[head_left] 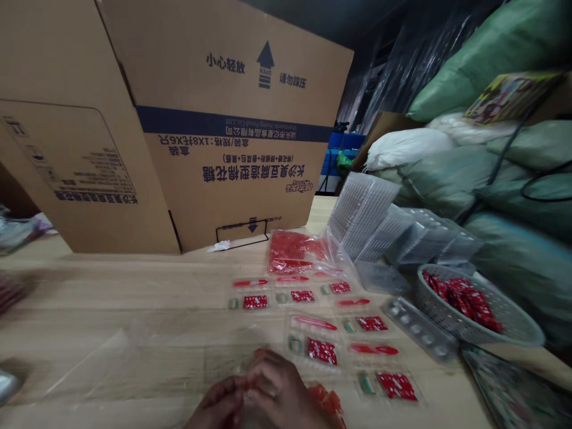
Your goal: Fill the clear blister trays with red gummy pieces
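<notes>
My left hand [220, 403] and my right hand [281, 384] meet at the front of the table, fingers pinched together. Between their fingertips is something small and reddish, too blurred and covered to name. Just behind them lies a faint clear plastic tray [218, 360]. Beside my right wrist is a small heap of red plastic pieces [328, 398], partly covered by the arm. To the right, several clear trays hold a red plastic utensil [315, 322], a red patterned sachet [322, 351] and a small green-and-white packet [295, 344] each.
A large cardboard box [232, 196] stands at the back. Before it lies a bag of red pieces [297, 250]. Stacked clear trays [364, 211], a basket [522, 325] of red sachets [465, 301] and a dark patterned sheet [513, 387] are on the right. Sacks [447, 173] rise behind.
</notes>
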A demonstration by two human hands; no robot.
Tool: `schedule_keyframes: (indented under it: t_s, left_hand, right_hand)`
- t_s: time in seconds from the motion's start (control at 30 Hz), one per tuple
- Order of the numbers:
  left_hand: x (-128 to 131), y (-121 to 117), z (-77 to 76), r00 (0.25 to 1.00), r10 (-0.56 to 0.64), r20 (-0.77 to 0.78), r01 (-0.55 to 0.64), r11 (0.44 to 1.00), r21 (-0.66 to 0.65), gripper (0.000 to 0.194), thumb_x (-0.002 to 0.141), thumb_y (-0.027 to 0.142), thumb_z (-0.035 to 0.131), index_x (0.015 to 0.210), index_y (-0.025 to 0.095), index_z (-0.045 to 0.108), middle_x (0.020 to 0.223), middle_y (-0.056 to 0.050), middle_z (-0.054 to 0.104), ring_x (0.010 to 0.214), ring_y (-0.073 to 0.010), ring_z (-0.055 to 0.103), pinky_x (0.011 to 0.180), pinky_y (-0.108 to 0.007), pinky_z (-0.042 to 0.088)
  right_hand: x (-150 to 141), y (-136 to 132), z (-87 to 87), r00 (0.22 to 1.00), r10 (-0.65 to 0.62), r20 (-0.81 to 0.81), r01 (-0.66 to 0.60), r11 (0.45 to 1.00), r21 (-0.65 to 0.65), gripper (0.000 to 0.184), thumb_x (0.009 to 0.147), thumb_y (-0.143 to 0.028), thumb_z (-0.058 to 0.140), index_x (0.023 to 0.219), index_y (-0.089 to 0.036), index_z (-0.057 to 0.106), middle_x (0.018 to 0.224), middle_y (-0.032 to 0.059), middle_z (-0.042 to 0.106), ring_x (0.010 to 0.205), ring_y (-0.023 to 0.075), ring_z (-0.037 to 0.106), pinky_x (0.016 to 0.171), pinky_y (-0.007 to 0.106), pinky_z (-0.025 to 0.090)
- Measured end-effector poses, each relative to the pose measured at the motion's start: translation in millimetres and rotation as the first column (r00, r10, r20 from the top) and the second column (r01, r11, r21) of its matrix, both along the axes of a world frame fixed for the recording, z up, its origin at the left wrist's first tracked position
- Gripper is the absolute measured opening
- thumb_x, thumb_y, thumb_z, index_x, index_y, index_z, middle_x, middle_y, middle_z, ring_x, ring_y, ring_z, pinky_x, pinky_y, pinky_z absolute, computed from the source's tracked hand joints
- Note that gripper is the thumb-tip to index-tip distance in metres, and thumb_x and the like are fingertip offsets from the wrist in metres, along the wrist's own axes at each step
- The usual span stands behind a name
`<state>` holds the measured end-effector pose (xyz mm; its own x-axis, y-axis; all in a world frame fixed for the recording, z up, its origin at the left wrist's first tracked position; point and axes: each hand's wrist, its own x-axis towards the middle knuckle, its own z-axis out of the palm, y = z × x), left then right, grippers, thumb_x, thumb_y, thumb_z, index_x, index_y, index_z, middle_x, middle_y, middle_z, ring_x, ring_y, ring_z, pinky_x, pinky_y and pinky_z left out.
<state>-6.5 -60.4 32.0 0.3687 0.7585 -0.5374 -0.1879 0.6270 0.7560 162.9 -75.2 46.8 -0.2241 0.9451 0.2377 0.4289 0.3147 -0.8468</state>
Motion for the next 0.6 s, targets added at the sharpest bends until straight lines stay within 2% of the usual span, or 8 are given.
schedule_keyframes:
  t_s: [0.1, 0.13, 0.2, 0.27, 0.33, 0.4, 0.5, 0.6]
  left_hand:
    - [-3.0, 13.5, -12.0, 0.966, 0.192, -0.176, -0.193, 0.981, 0.014, 0.064, 0.028, 0.055, 0.088, 0.077, 0.021, 0.069, 0.050, 0.009, 0.051, 0.048, -0.0076, 0.042, 0.046, -0.017, 0.028]
    - [-4.8, 16.7, -16.4, 0.957, 0.213, -0.199, -0.212, 0.977, 0.029, 0.062, 0.029, 0.057, 0.087, 0.077, 0.021, 0.067, 0.049, 0.009, 0.051, 0.048, -0.0080, 0.043, 0.045, -0.017, 0.028]
    - [-8.9, 20.7, -22.5, 0.966, 0.182, -0.184, -0.178, 0.983, 0.035, 0.058, 0.039, 0.063, 0.081, 0.075, 0.021, 0.065, 0.047, 0.008, 0.050, 0.044, -0.0086, 0.042, 0.042, -0.018, 0.026]
    - [-12.3, 22.1, -23.2, 0.989, 0.102, -0.107, -0.104, 0.995, -0.008, 0.058, 0.047, 0.070, 0.075, 0.075, 0.019, 0.066, 0.046, 0.006, 0.052, 0.039, -0.0091, 0.041, 0.039, -0.020, 0.023]
    - [-13.8, 21.9, -19.6, 0.999, 0.054, -0.003, -0.054, 0.996, -0.074, 0.067, 0.048, 0.075, 0.071, 0.078, 0.016, 0.068, 0.049, 0.002, 0.059, 0.036, -0.0093, 0.043, 0.038, -0.021, 0.024]
    - [-12.0, 20.5, -14.6, 0.995, 0.048, 0.093, -0.037, 0.992, -0.117, 0.074, 0.046, 0.079, 0.071, 0.082, 0.014, 0.069, 0.055, -0.001, 0.064, 0.037, -0.0096, 0.046, 0.038, -0.021, 0.024]
    - [-3.4, 16.0, -9.5, 0.979, 0.016, 0.202, 0.004, 0.995, -0.099, 0.074, 0.047, 0.079, 0.072, 0.081, 0.014, 0.071, 0.056, -0.001, 0.064, 0.039, -0.0086, 0.045, 0.038, -0.020, 0.026]
    - [5.4, 9.6, -7.3, 0.971, -0.050, 0.234, 0.059, 0.998, -0.028, 0.063, 0.055, 0.072, 0.073, 0.078, 0.014, 0.070, 0.057, 0.000, 0.061, 0.043, -0.0082, 0.045, 0.042, -0.021, 0.031]
  right_hand:
    - [2.6, 30.5, -6.1, 0.954, 0.024, 0.299, -0.043, 0.997, 0.059, 0.012, 0.076, -0.010, 0.071, 0.080, -0.019, 0.066, 0.081, 0.0004, 0.069, 0.082, 0.0157, 0.061, 0.079, 0.026, 0.041]
    - [3.4, 38.3, -9.1, 0.930, 0.043, 0.365, -0.068, 0.996, 0.054, 0.011, 0.077, -0.010, 0.071, 0.079, -0.019, 0.066, 0.080, 0.0000, 0.070, 0.081, 0.0152, 0.062, 0.080, 0.026, 0.040]
    - [4.7, 47.4, -14.0, 0.903, 0.077, 0.423, -0.104, 0.994, 0.041, 0.010, 0.079, -0.010, 0.070, 0.078, -0.020, 0.067, 0.078, -0.0010, 0.070, 0.078, 0.0143, 0.062, 0.080, 0.026, 0.040]
    - [5.2, 47.0, -15.3, 0.898, 0.092, 0.431, -0.118, 0.992, 0.034, 0.010, 0.080, -0.011, 0.069, 0.077, -0.020, 0.066, 0.078, -0.0011, 0.069, 0.078, 0.0146, 0.062, 0.081, 0.027, 0.039]
    - [4.6, 39.1, -11.7, 0.900, 0.090, 0.427, -0.122, 0.991, 0.048, 0.010, 0.081, -0.010, 0.066, 0.080, -0.020, 0.066, 0.083, 0.0001, 0.069, 0.082, 0.0157, 0.060, 0.082, 0.028, 0.039]
    - [2.1, 27.4, -4.7, 0.933, 0.054, 0.356, -0.089, 0.993, 0.081, 0.012, 0.082, -0.010, 0.063, 0.084, -0.021, 0.066, 0.089, 0.0011, 0.068, 0.088, 0.0162, 0.059, 0.083, 0.028, 0.039]
    - [-5.7, 11.6, 4.0, 0.980, 0.012, 0.200, -0.032, 0.995, 0.098, 0.013, 0.078, -0.012, 0.067, 0.088, -0.022, 0.067, 0.090, 0.0013, 0.067, 0.089, 0.0166, 0.058, 0.081, 0.027, 0.041]
    - [-13.9, 4.8, 2.3, 0.985, 0.020, 0.174, -0.038, 0.994, 0.101, 0.016, 0.067, -0.008, 0.071, 0.076, -0.021, 0.068, 0.080, 0.0006, 0.066, 0.083, 0.0177, 0.058, 0.080, 0.029, 0.041]
